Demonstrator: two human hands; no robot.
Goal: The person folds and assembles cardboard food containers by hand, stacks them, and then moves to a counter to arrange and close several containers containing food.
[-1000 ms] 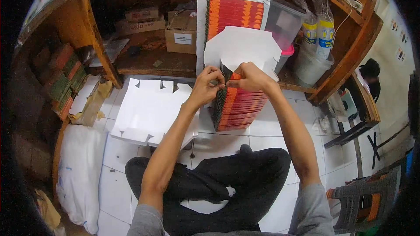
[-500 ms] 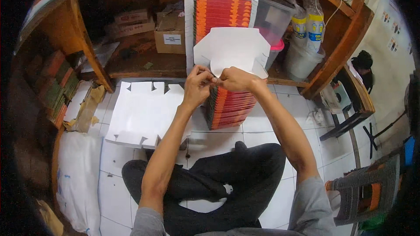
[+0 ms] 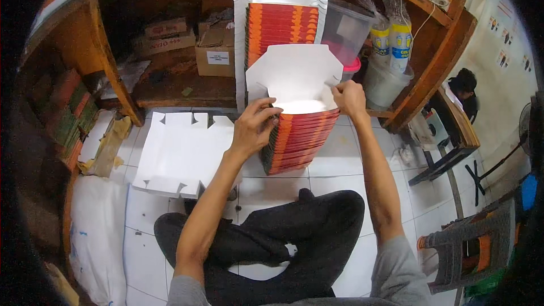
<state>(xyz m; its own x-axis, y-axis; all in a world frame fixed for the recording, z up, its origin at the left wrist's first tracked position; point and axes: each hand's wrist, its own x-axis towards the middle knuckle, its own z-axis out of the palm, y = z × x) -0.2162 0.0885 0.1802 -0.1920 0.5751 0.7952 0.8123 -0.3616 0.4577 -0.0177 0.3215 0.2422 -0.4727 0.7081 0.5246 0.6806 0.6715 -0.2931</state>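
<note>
White floor tiles (image 3: 334, 164) run under a wooden shelf unit (image 3: 170, 88), and I observe a person seated cross-legged on them, dark trousers low in the view. Directly ahead stands a stack of nested orange boxes (image 3: 294, 141) on the floor, leaning slightly toward the person. On top of it sits a white folded box (image 3: 294, 79) with its lid standing upright and its white inside facing the camera. I note the left hand (image 3: 252, 127) resting against the left front of that stack, fingers (image 3: 266, 114) curled and partly spread, tips at the top box's near left edge; whether they pinch the edge or only touch it I cannot tell. The right hand (image 3: 349, 99) is at the box's right side, fingers closed in a pinch on the right flap of the lid. Behind, a second, taller stack of orange boxes (image 3: 281, 25) stands backed by a white sheet. Left of the person, a pile of flat white box blanks (image 3: 181, 153) lies on the tiles, near the left forearm. On the shelf I record brown cartons (image 3: 215, 51), a clear plastic tub (image 3: 345, 31) and two yellow-and-blue bottles (image 3: 392, 39) above a white bucket (image 3: 385, 82). At the right edge sit a dark stand and a grey plastic chair (image 3: 470, 243).
</note>
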